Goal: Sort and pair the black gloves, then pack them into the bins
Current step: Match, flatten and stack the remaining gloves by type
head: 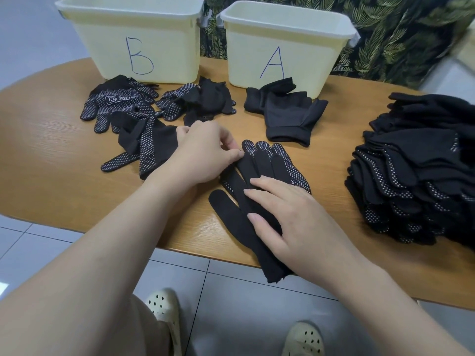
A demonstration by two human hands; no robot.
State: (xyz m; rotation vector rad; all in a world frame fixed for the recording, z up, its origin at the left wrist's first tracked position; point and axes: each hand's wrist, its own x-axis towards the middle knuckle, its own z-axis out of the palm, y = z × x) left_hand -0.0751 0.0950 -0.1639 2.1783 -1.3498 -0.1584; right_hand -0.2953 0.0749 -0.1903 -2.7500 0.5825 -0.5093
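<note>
Pinching glove pair [259, 170] fingertip, left hand [203, 155].

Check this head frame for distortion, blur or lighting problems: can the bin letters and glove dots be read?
Head view: wide-angle bending curves the table edge; light is soft and even, with mild sheen on the wood. Letters on bin B and bin A are legible. Dots stay crisp on the glove pair under both hands; the big glove stack goes dark, its layers hard to separate.

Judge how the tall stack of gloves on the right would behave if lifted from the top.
The glove stack would probably not lift as one: its layers lie loose and fanned. The gloves look like thin knit, so likely floppy and light. Their white dots may give some hold, so sliding seems less likely.
</note>
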